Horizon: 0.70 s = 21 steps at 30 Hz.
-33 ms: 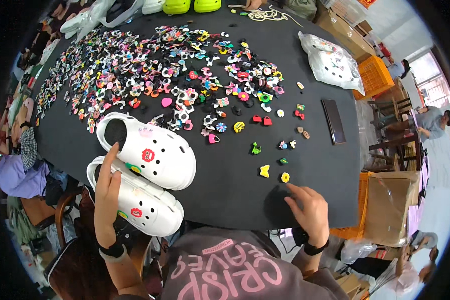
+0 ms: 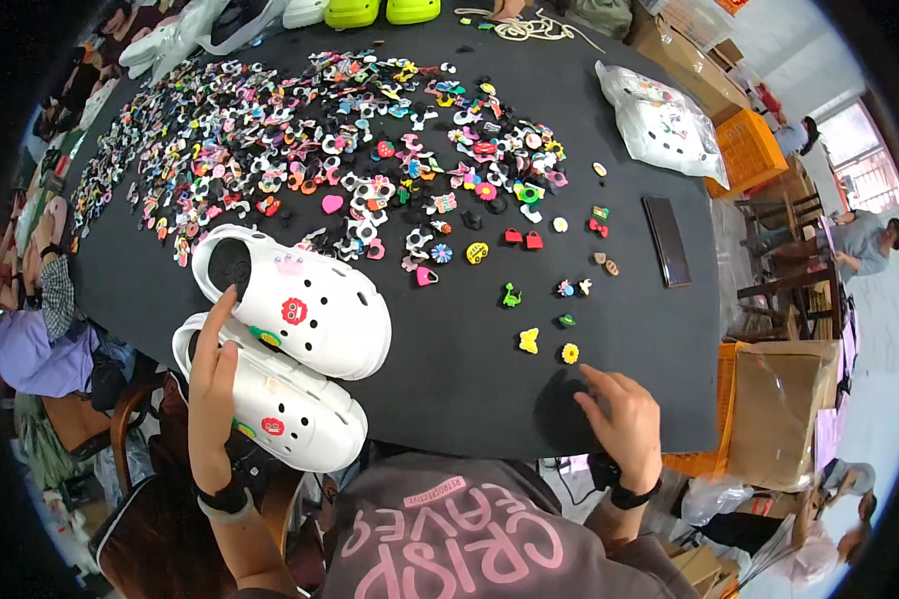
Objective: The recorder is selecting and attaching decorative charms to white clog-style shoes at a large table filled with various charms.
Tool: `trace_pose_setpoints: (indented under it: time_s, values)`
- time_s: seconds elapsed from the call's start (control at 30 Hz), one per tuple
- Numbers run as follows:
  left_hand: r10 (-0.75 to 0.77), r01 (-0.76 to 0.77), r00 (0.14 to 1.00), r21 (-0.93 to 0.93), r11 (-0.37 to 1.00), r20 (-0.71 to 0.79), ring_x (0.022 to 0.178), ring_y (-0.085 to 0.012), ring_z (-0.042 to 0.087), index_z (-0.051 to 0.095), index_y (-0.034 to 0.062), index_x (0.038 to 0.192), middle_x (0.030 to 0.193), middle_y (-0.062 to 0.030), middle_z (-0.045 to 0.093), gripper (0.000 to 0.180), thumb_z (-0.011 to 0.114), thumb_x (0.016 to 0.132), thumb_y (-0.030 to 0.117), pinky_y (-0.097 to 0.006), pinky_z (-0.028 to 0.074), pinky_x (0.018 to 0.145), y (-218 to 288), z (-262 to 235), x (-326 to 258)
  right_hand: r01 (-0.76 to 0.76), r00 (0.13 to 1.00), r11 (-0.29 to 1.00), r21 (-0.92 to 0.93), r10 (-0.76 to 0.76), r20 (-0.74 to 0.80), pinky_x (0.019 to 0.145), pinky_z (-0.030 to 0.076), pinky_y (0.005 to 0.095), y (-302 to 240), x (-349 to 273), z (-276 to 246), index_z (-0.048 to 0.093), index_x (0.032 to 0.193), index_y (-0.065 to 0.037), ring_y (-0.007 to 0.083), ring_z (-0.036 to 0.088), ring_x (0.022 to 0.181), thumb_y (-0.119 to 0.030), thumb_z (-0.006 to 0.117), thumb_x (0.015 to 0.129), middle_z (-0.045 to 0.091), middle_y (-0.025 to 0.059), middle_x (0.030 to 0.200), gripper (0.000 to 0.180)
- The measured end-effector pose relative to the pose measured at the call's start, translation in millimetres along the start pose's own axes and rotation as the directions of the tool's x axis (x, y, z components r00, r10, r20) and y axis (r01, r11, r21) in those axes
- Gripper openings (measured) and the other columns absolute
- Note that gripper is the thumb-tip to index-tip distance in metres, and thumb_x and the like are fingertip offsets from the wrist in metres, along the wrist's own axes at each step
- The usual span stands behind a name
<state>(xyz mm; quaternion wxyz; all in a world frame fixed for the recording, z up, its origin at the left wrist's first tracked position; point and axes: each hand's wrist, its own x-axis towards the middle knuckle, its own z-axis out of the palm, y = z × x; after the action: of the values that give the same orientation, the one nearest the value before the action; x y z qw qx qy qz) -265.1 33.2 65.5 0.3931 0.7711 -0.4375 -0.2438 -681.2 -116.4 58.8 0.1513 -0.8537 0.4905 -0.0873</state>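
A pair of white clogs lies at the left front of the table, the far clog (image 2: pixel 335 309) against the near clog (image 2: pixel 315 429). Both carry red round charms and green-yellow ones. My left hand (image 2: pixel 210 384) lies over their heel side, index finger and thumb stretched out and touching them; its other fingers are partly hidden. Above the table's front edge, my right hand (image 2: pixel 619 414) is open and empty, thumb and index finger apart. Nearest its fingertips is a yellow flower charm (image 2: pixel 569 353). A yellow butterfly charm (image 2: pixel 528 341) and a green dinosaur charm (image 2: pixel 510 296) lie beyond.
A wide heap of colourful shoe charms (image 2: pixel 260 150) covers the far left. At right are a dark phone (image 2: pixel 666 242) and a clear bag with white clogs (image 2: pixel 659 120). Lime clogs (image 2: pixel 353 12) stand at the back. Orange crates (image 2: pixel 747 152) and cartons (image 2: pixel 784 409) flank the table's right side.
My right hand has shifted slightly right, a little farther from the flower charm. My left hand stays on the clogs, which have barely moved.
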Motion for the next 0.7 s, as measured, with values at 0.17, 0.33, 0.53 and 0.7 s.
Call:
trace_pose_setpoints:
  time_s: [0.17,0.33,0.53,0.7]
  values:
    - [-0.014,0.013,1.0,-0.078,0.997,-0.005,0.139,-0.0229,0.036,0.041,-0.0009,0.144,0.148,-0.0134,0.043,0.05,0.036,0.095,0.008,-0.033,0.022,0.115,-4.9,1.1,1.8,-0.071,0.997,0.991,-0.109,0.072,0.003,0.072,0.051,0.0381,17.3,-21.1,-14.2,0.066,0.114,-0.007,0.0289,0.067,0.083,-0.019,0.072,0.081,0.069,0.011,0.094,0.036]
    - [0.022,-0.021,1.0,-0.106,0.994,0.005,0.14,-0.0227,0.034,0.039,-0.0015,0.144,0.149,-0.0133,0.042,0.05,0.035,0.096,0.009,-0.034,0.021,0.115,-4.9,-0.2,3.2,-0.14,0.987,0.989,-0.04,0.136,-0.09,0.07,0.052,0.0357,3.0,-33.8,-44.0,0.066,0.115,-0.005,0.0254,0.068,0.082,-0.014,0.074,0.079,0.07,0.0111,0.092,0.038]
    - [0.053,-0.053,0.999,-0.137,0.989,0.001,0.14,-0.0225,0.034,0.039,-0.0026,0.144,0.149,-0.013,0.041,0.049,0.037,0.096,0.008,-0.033,0.02,0.115,-7.7,-4.5,0.5,-0.123,0.985,0.988,0.097,0.134,-0.105,0.064,0.052,0.0313,-10.8,7.5,-11.9,0.069,0.11,-0.011,0.0195,0.069,0.076,-0.016,0.077,0.076,0.07,0.0076,0.089,0.035]
    - [0.109,-0.109,0.994,-0.087,0.99,0.002,0.138,-0.022,0.038,0.04,0.0005,0.144,0.147,-0.0125,0.044,0.048,0.045,0.096,0.005,-0.032,0.026,0.113,-20.4,-0.8,2.9,-0.105,0.989,0.994,0.031,0.107,-0.1,0.062,0.052,0.0325,-12.3,24.7,20.1,0.07,0.107,-0.013,0.021,0.068,0.073,-0.022,0.078,0.076,0.068,0.0056,0.087,0.034]
